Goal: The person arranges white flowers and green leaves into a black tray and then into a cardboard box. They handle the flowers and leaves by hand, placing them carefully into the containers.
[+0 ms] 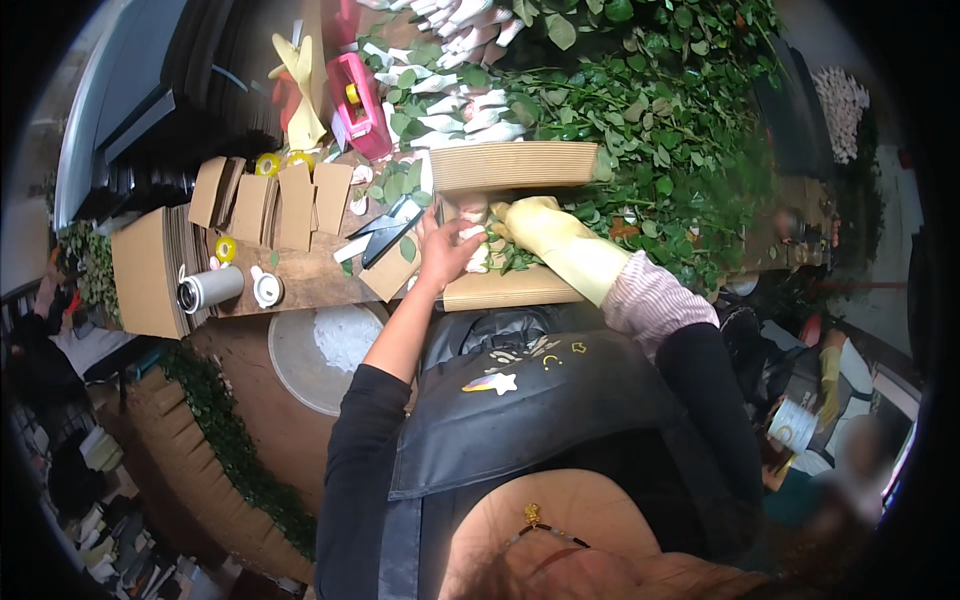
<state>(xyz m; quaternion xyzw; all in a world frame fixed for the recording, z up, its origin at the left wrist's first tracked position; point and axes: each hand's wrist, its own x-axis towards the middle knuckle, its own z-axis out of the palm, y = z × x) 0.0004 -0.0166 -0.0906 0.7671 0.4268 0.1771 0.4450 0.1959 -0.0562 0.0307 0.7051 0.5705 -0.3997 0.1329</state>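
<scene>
In front of me, pale pink-white roses point(476, 258) with green leaves lie in a sheet of corrugated cardboard. Its far flap point(515, 166) stands up, and its near part point(510, 291) lies by my apron. My bare left hand point(450, 250) closes around the blooms from the left, thumb and fingers at the flower heads. On the right side, my right hand point(535, 228), in a yellow rubber glove, has its fingers curled by the blooms and leaves. The glove hides most of what it grips. Beside my left hand are a dark blade-like tool point(390, 228) and a small cardboard piece point(390, 277).
Leafy stems point(640, 140) heap up at the far right, with white-sleeved blooms point(470, 115) beside them. Leftward are a pink tape dispenser point(360, 108), cardboard pieces point(296, 207), a tape roll point(227, 249), a thermos point(211, 290) and its lid point(265, 287). A round tub point(300, 360) stands below the table.
</scene>
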